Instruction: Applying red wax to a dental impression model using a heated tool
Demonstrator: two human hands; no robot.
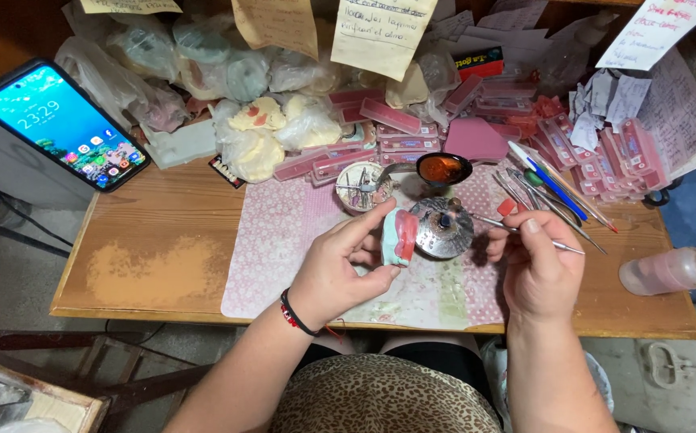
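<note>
My left hand holds a pale green dental cast with pink wax on it, tilted up over the patterned mat. My right hand grips a thin metal wax tool, its tip lying close to a round metal burner just right of the cast. Behind the burner stand a small spoon-like dish of orange-brown wax and a little round tin of small tools.
Several pens and metal instruments lie at the right. Pink boxes, bagged plaster casts and paper notes crowd the back of the wooden table. A lit phone leans at the left; a plastic bottle lies at the right edge.
</note>
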